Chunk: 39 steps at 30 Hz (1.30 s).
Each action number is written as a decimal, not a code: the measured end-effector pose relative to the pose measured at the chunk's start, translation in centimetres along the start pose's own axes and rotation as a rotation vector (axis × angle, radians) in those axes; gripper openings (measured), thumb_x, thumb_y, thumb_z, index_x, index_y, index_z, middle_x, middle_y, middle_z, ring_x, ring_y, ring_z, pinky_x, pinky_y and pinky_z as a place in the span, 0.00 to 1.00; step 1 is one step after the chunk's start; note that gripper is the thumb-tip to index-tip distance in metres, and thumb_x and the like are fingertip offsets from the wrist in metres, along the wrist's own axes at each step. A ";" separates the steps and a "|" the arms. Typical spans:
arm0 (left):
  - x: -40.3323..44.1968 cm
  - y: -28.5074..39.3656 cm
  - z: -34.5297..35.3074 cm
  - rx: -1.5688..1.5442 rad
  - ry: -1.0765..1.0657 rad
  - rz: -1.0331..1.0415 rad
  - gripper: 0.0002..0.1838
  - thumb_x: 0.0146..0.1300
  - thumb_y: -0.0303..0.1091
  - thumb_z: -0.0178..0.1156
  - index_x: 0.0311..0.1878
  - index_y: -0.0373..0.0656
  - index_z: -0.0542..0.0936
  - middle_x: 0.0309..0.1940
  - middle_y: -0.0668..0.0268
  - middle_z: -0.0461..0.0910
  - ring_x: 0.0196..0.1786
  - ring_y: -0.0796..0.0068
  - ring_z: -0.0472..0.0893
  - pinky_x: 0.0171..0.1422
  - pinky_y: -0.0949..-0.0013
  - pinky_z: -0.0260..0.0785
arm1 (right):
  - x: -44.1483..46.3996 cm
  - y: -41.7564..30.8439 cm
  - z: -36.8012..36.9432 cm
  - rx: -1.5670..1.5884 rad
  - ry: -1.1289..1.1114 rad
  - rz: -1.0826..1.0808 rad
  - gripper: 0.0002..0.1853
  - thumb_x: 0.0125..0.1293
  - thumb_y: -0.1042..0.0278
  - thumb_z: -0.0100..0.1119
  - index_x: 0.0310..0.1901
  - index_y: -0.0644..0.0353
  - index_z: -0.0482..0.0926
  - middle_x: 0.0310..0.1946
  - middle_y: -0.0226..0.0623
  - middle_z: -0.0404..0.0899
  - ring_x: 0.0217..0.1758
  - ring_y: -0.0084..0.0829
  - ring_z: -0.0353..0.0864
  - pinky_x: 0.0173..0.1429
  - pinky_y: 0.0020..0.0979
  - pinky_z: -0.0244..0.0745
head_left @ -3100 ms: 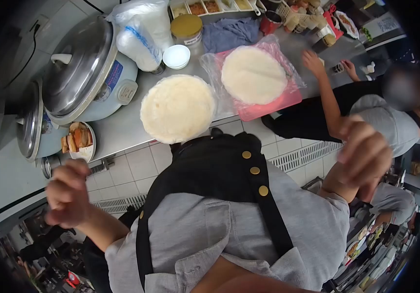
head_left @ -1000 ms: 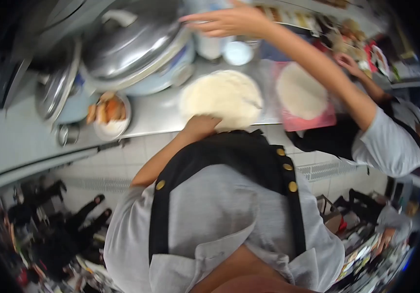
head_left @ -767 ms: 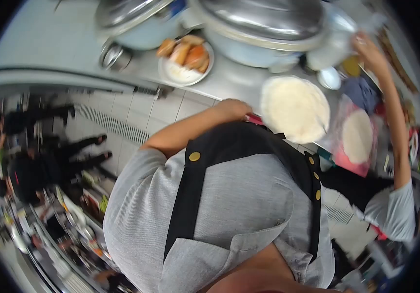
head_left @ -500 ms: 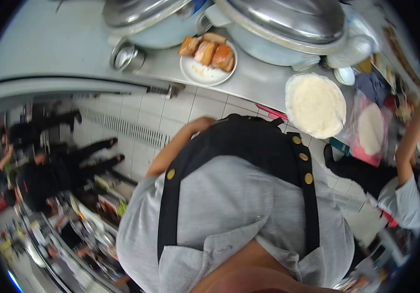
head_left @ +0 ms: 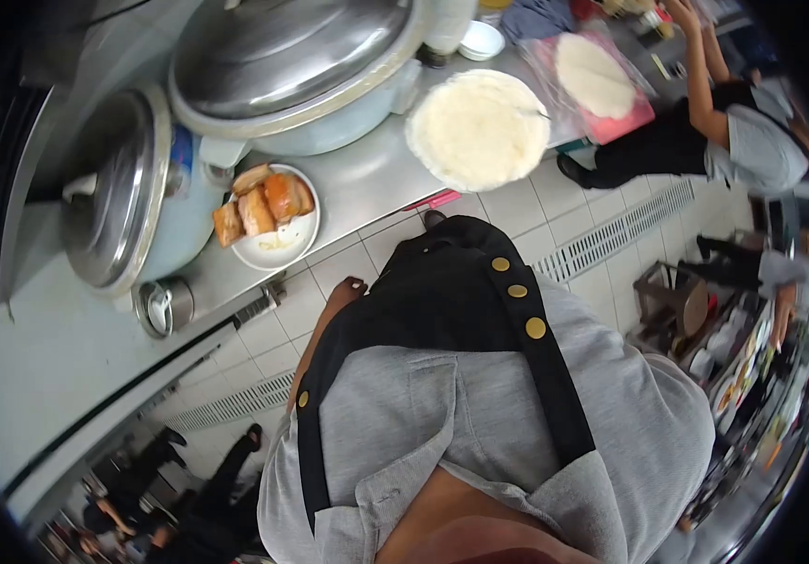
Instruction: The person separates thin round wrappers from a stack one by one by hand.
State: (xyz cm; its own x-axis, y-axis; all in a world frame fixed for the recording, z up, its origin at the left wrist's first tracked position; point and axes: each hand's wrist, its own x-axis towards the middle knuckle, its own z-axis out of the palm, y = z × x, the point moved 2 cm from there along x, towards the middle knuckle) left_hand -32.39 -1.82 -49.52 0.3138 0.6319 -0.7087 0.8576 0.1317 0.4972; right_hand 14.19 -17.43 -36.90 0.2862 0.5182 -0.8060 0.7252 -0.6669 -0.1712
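My left hand (head_left: 349, 289) hangs low at my left side, just beyond the black apron (head_left: 433, 291) and below the counter's front edge. Its small visible fingers look loosely curled, with nothing seen in them. My right hand is out of view. A round pale sheet of dough (head_left: 477, 130) lies on the steel counter (head_left: 353, 183) in front of me, slightly over its edge. Left of it, a white plate (head_left: 284, 246) holds several browned chunks (head_left: 259, 209). A pink-red item (head_left: 442, 199) sticks out under the counter edge near the dough.
Two large lidded pots (head_left: 296, 56) stand at the left, with a metal cup (head_left: 165, 307) nearby. White bowls (head_left: 482, 40) are behind the dough. At right, a second pale round (head_left: 595, 75) lies on pink plastic, beside a co-worker (head_left: 757, 136). Stools (head_left: 672, 296) stand farther right.
The view has turned, moving the counter items toward the left. My left hand has come lower beside the apron. My right hand has stayed out of view since the half-second-old frame.
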 end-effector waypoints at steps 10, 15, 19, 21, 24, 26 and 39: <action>-1.0 30.6 -6.8 -0.110 -0.459 0.542 0.13 0.71 0.37 0.60 0.51 0.41 0.84 0.34 0.65 0.82 0.37 0.72 0.81 0.45 0.68 0.73 | -8.5 12.7 1.2 -0.465 -0.189 0.224 0.20 0.66 0.61 0.57 0.58 0.55 0.78 0.57 0.45 0.80 0.67 0.49 0.73 0.66 0.45 0.70; 0.1 38.9 -3.8 0.445 0.489 1.061 0.23 0.52 0.28 0.71 0.54 0.50 0.83 0.60 0.64 0.78 0.65 0.60 0.74 0.64 0.58 0.68 | 2.3 10.5 -9.4 -0.139 0.272 -0.286 0.18 0.64 0.58 0.63 0.50 0.60 0.83 0.50 0.46 0.83 0.58 0.46 0.81 0.61 0.44 0.74; 1.5 40.1 -1.4 0.524 0.523 0.854 0.27 0.45 0.25 0.73 0.53 0.50 0.83 0.67 0.67 0.72 0.72 0.60 0.67 0.69 0.54 0.64 | 9.3 2.3 -18.3 0.734 0.357 -0.569 0.17 0.68 0.57 0.61 0.38 0.67 0.81 0.29 0.40 0.83 0.33 0.31 0.83 0.41 0.33 0.75; 3.2 40.2 -2.0 0.349 0.391 0.759 0.26 0.44 0.24 0.72 0.51 0.50 0.84 0.66 0.67 0.74 0.71 0.58 0.68 0.69 0.55 0.65 | 10.4 -0.5 -21.5 0.728 0.189 -0.543 0.15 0.69 0.55 0.61 0.40 0.61 0.82 0.34 0.31 0.83 0.36 0.25 0.81 0.43 0.28 0.75; 2.9 40.2 -2.8 0.275 0.367 0.710 0.19 0.48 0.24 0.69 0.47 0.46 0.84 0.58 0.65 0.81 0.61 0.57 0.78 0.61 0.57 0.72 | 11.3 -1.8 -21.2 0.987 -0.286 -0.333 0.16 0.68 0.54 0.63 0.43 0.60 0.82 0.38 0.31 0.83 0.38 0.26 0.82 0.43 0.31 0.77; 2.6 41.8 -3.7 0.198 0.341 0.619 0.11 0.58 0.28 0.66 0.45 0.40 0.84 0.44 0.62 0.86 0.46 0.62 0.86 0.52 0.61 0.77 | 12.2 -2.2 -22.0 0.814 -0.475 -0.264 0.26 0.66 0.49 0.65 0.55 0.63 0.78 0.45 0.38 0.83 0.40 0.34 0.84 0.42 0.35 0.79; 5.8 49.6 1.2 -0.847 0.409 0.366 0.10 0.68 0.33 0.65 0.42 0.35 0.82 0.34 0.64 0.85 0.39 0.76 0.83 0.43 0.73 0.74 | 11.1 -4.3 -26.6 1.235 -0.525 -0.503 0.29 0.70 0.60 0.65 0.67 0.65 0.69 0.57 0.43 0.77 0.58 0.37 0.81 0.59 0.41 0.80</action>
State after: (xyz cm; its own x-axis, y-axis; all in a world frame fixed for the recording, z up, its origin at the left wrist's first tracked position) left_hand 12.48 7.50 -29.55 0.1996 0.9346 -0.2944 0.1144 0.2761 0.9543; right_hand 30.89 5.40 -30.06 -0.2906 0.7621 -0.5786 -0.3991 -0.6462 -0.6505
